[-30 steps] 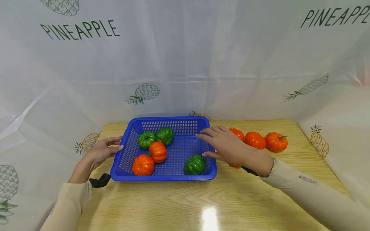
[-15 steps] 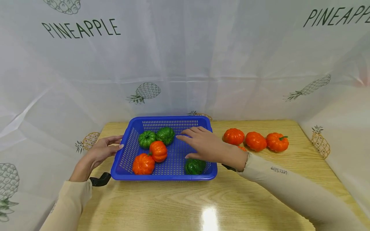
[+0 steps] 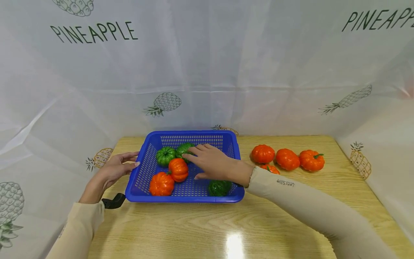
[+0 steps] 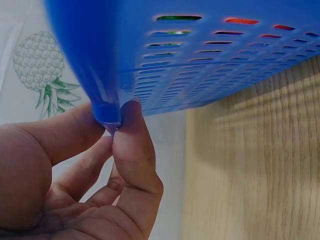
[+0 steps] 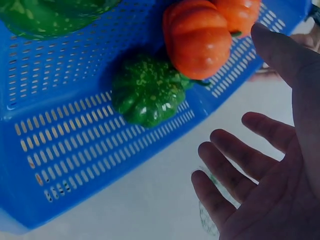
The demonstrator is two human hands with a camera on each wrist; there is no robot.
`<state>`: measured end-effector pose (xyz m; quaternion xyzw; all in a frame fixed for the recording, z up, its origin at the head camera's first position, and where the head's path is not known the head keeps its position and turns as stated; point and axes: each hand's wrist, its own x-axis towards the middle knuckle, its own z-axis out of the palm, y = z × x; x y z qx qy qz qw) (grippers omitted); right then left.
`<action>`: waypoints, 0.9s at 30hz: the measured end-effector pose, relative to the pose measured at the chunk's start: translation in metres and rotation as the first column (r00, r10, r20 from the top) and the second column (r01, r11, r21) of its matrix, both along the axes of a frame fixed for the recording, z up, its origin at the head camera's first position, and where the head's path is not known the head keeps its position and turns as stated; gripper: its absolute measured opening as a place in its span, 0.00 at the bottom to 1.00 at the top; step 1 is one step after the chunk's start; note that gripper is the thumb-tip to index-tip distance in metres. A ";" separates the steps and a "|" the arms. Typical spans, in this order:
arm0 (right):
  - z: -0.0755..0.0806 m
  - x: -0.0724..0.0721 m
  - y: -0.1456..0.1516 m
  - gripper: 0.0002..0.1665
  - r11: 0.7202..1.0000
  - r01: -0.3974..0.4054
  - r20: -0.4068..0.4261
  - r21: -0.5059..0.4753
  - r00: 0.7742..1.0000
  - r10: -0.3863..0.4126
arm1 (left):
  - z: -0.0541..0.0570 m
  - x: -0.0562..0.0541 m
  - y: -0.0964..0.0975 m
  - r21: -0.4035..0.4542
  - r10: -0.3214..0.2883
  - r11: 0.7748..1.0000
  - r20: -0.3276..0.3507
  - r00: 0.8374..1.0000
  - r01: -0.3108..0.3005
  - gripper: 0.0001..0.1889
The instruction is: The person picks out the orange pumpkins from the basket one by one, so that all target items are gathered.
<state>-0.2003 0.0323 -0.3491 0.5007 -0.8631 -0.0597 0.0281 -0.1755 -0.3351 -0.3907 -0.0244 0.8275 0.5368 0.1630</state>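
A blue plastic basket [image 3: 184, 199] holds green and orange toy pumpkins. My left hand [image 3: 120, 167] pinches its left rim between thumb and fingers, as the left wrist view shows the rim [image 4: 106, 107] from below. My right hand [image 3: 210, 162] hovers over the basket's middle, fingers spread and nothing in them. Nearest its fingertips is a green pumpkin [image 3: 183, 149], partly covered by the hand. Beside that lie another green pumpkin [image 3: 165, 156] and two orange pumpkins, one at the middle [image 3: 178, 170] and one in front [image 3: 161, 184]. A dark green pumpkin [image 3: 219, 188] sits under my right wrist.
Right of the basket, several orange pumpkins lie on the wooden table [image 3: 181, 230]: one at the left [image 3: 263, 154], one in the middle [image 3: 287, 159], one at the right [image 3: 311, 160], another partly behind my sleeve. A pineapple-print sheet [image 3: 207, 72] hangs behind.
My right hand has moved left from the basket's right rim to above its middle, close to the back green pumpkin. My left hand stays on the rim.
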 end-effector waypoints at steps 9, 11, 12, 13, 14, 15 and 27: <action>-0.008 -0.007 -0.022 0.52 0.998 -0.002 0.006 0.056 1.000 0.002 | 0.001 -0.001 0.001 0.012 -0.002 1.000 0.000 1.000 0.002 0.34; -0.009 -0.008 -0.027 0.52 0.998 0.000 0.009 0.060 1.000 -0.001 | 0.002 -0.001 0.001 0.010 -0.001 1.000 0.000 1.000 0.001 0.34; -0.010 -0.009 -0.030 0.52 0.998 0.001 0.011 0.065 1.000 -0.002 | 0.002 -0.001 0.001 0.009 0.000 1.000 0.001 1.000 0.000 0.34; -0.011 -0.010 -0.032 0.52 0.997 0.003 0.014 0.074 1.000 -0.004 | 0.002 -0.001 0.001 0.009 0.001 1.000 0.002 1.000 -0.001 0.34; -0.012 -0.011 -0.035 0.52 0.996 0.005 0.014 0.085 1.000 -0.006 | 0.002 -0.001 0.001 0.008 0.002 1.000 0.002 1.000 -0.002 0.34; -0.012 -0.012 -0.038 0.52 0.995 0.004 0.010 0.099 1.000 -0.005 | 0.002 -0.001 0.001 0.006 0.002 1.000 0.003 1.000 -0.002 0.34; -0.024 -0.015 -0.060 0.49 0.987 -0.001 -0.003 0.161 1.000 0.001 | 0.001 0.000 0.000 0.005 -0.002 1.000 0.001 1.000 0.002 0.35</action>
